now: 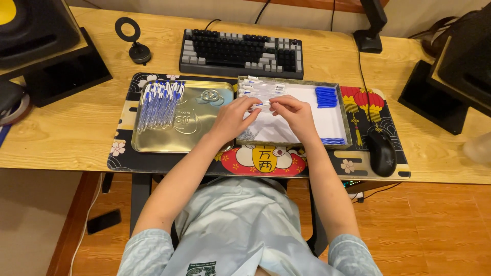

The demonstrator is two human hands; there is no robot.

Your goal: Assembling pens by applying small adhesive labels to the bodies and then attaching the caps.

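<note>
My left hand (230,118) and my right hand (295,113) meet over a shallow box (344,117) lined with white paper, both pinching a small white pen barrel (263,104) between the fingertips. At the box's far edge lie several more white pen barrels (262,87). A bunch of blue caps (326,96) sits at its right side, and more blue parts (332,140) lie at its near right corner. Left of the box, a gold metal tray (202,122) holds a row of several finished blue-and-white pens (158,104).
Box and tray rest on a patterned desk mat (125,153) on a wooden desk (66,128). A keyboard (241,52) lies behind them, a black mouse (381,153) to the right, a ring stand (135,42) at back left, black speakers (30,28) and stands at both sides.
</note>
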